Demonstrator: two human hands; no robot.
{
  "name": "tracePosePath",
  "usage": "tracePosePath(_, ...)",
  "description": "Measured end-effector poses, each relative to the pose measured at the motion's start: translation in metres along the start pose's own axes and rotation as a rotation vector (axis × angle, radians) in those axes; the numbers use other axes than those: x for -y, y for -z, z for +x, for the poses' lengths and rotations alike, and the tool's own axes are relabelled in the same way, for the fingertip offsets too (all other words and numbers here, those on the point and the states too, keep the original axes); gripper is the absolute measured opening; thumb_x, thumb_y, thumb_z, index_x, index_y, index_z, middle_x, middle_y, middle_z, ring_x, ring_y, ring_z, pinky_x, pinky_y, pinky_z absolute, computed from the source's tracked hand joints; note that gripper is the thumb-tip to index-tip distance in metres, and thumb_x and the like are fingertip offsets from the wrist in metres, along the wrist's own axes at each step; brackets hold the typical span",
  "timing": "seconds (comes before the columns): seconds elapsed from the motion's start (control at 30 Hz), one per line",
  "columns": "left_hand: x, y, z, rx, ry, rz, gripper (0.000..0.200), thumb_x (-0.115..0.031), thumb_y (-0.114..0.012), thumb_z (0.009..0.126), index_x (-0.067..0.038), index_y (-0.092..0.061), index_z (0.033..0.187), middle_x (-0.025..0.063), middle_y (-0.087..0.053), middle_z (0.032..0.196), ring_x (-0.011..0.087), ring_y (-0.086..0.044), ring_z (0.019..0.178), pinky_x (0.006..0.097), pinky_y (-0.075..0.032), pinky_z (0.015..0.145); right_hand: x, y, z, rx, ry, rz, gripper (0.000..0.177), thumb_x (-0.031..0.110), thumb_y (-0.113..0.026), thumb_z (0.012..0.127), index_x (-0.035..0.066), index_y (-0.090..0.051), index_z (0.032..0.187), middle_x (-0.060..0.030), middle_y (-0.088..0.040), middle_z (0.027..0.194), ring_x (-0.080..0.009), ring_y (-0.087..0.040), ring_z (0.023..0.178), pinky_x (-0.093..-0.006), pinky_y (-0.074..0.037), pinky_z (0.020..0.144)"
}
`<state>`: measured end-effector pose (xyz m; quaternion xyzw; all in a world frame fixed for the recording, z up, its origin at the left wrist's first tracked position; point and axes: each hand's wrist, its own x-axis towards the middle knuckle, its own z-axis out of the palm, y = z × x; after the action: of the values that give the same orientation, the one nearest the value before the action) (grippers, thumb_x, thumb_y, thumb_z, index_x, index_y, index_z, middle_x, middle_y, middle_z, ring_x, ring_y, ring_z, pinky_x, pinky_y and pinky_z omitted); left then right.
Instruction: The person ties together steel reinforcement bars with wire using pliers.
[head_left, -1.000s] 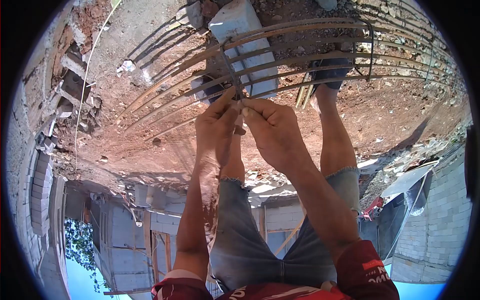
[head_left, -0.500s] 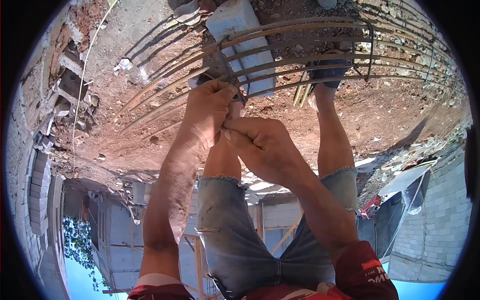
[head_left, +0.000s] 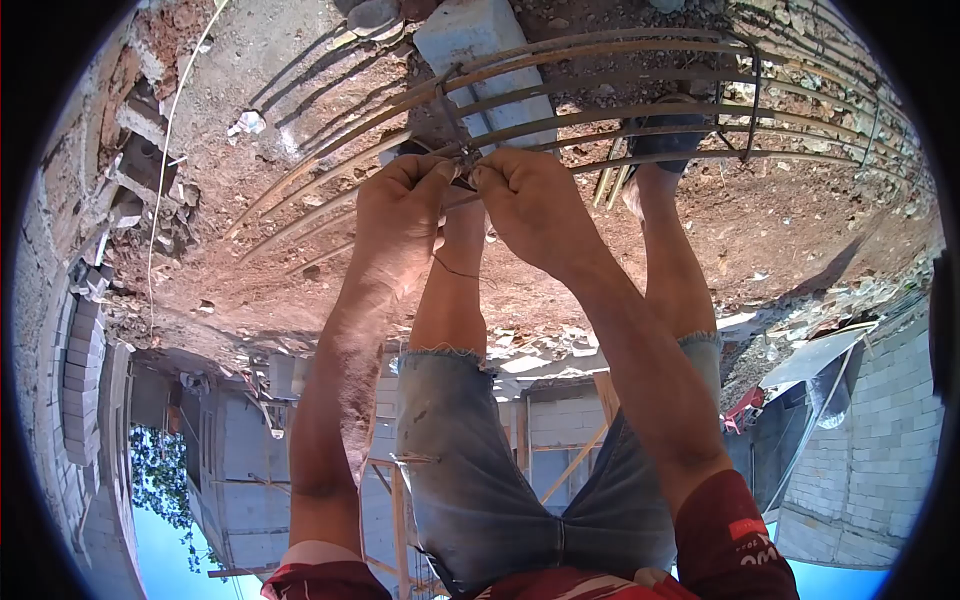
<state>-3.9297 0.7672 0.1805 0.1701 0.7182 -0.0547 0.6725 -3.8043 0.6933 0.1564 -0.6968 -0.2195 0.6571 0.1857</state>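
Long steel bars (head_left: pixel 600 115) run in a curve across the upper view, with a dark square stirrup (head_left: pixel 752 100) round them at the right and another stirrup (head_left: pixel 448 108) near my hands. My left hand (head_left: pixel 405 205) pinches a thin wire (head_left: pixel 455 270) at the lower end of that nearer stirrup; a piece of the wire hangs below the fingers. Close beside it, my right hand (head_left: pixel 535 205) has its thumb and finger pressed together at the same joint. The fingertips hide what the right hand grips.
A pale block (head_left: pixel 475 35) lies under the bars. Dark shoes stand below them on reddish soil (head_left: pixel 560 260). Broken bricks (head_left: pixel 145 125) and a pale cord (head_left: pixel 165 170) are at the left. A block wall (head_left: pixel 860 430) stands at the lower right.
My right hand has moved up from below my left wrist to the bar joint. My left hand has shifted slightly left and down. The hanging wire now shows.
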Motion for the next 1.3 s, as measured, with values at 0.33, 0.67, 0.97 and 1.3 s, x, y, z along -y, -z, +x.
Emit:
tracePosePath(0.33, 0.047, -0.001, 0.010, 0.034, 0.007, -0.518, 0.012, -0.012, -0.058, 0.093, 0.000, -0.059, 0.092, -0.0019, -0.050, 0.062, 0.0017, -0.039, 0.043, 0.0190, -0.027, 0.035, 0.022, 0.034, 0.020, 0.244, 0.177, -0.419, 0.017, 0.012, -0.055, 0.090, -0.001, -0.061, 0.081, -0.0118, -0.056, 0.061, -0.0219, -0.054, 0.054, -0.0366, -0.043, 0.053)
tracePosePath(0.67, 0.065, -0.007, 0.011, 0.236, -0.056, -0.847, 0.010, -0.007, -0.055, 0.092, -0.003, -0.058, 0.100, -0.0057, -0.043, 0.067, 0.0002, -0.030, 0.046, 0.0156, -0.023, 0.037, 0.001, 0.024, 0.035, -0.309, 0.544, -0.626, 0.017, 0.018, -0.069, 0.077, 0.010, -0.065, 0.091, -0.0062, -0.064, 0.085, -0.0290, -0.059, 0.093, -0.0466, -0.041, 0.082)
tracePosePath(0.97, 0.067, -0.011, 0.011, 0.220, -0.073, -0.828, 0.017, -0.006, -0.054, 0.093, -0.001, -0.060, 0.108, -0.0082, -0.041, 0.060, -0.0016, -0.029, 0.044, 0.0163, -0.022, 0.037, -0.013, -0.008, 0.028, -0.469, 0.586, -0.793, 0.020, 0.017, -0.066, 0.077, 0.011, -0.066, 0.096, 0.0002, -0.065, 0.096, -0.0230, -0.056, 0.103, -0.0590, -0.029, 0.096)
tracePosePath(1.3, 0.067, -0.010, 0.012, 0.251, -0.090, -0.783, 0.021, -0.008, -0.052, 0.095, -0.003, -0.060, 0.114, -0.0110, -0.041, 0.060, -0.0030, -0.029, 0.044, 0.0158, -0.021, 0.038, -0.004, 0.010, 0.026, -0.223, 0.677, -0.953, 0.025, 0.028, -0.066, 0.079, 0.007, -0.067, 0.094, -0.0039, -0.064, 0.101, -0.0240, -0.057, 0.101, -0.0634, -0.030, 0.095)
